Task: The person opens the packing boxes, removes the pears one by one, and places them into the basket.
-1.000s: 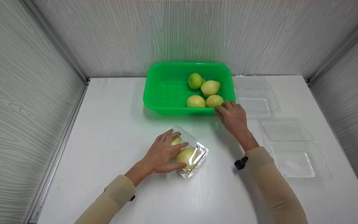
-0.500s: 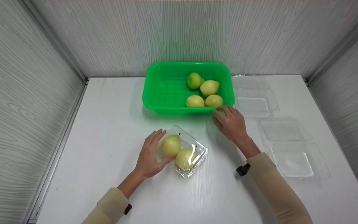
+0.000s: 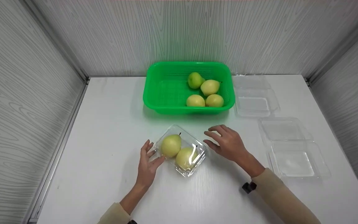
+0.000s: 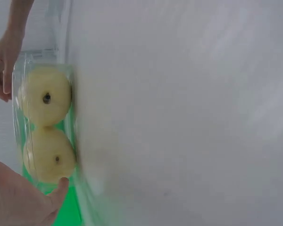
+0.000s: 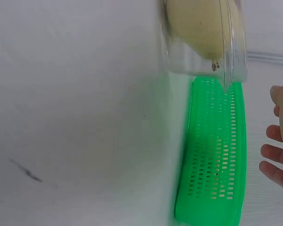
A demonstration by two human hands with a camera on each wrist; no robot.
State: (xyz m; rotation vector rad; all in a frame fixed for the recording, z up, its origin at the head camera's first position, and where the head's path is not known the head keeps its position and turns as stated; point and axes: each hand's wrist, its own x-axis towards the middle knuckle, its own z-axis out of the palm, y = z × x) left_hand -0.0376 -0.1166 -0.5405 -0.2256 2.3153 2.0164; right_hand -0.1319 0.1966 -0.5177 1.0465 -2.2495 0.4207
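A clear plastic clamshell box (image 3: 189,137) sits turned at an angle on the white table, its lid down over two yellow-green pears (image 3: 171,145). At its left corner is my left hand (image 3: 148,166), fingers spread; in the left wrist view the thumb tip lies close against the box, and I cannot tell whether it touches. My right hand (image 3: 228,143) hovers just right of the box, fingers loosely bent, holding nothing. Behind them stands a green basket (image 3: 166,109) with several pears (image 3: 210,87) grouped in its right half.
Two clear clamshell boxes, lids folded back, lie on the right: one beside the basket (image 3: 253,104), another nearer the front (image 3: 294,155). Wood-grain panels (image 3: 120,37) wall the table (image 3: 104,124) at the back and both sides.
My left hand has slid off the lid to the box's left corner, uncovering the pears. My right hand has left the basket's front rim and come down towards the box.
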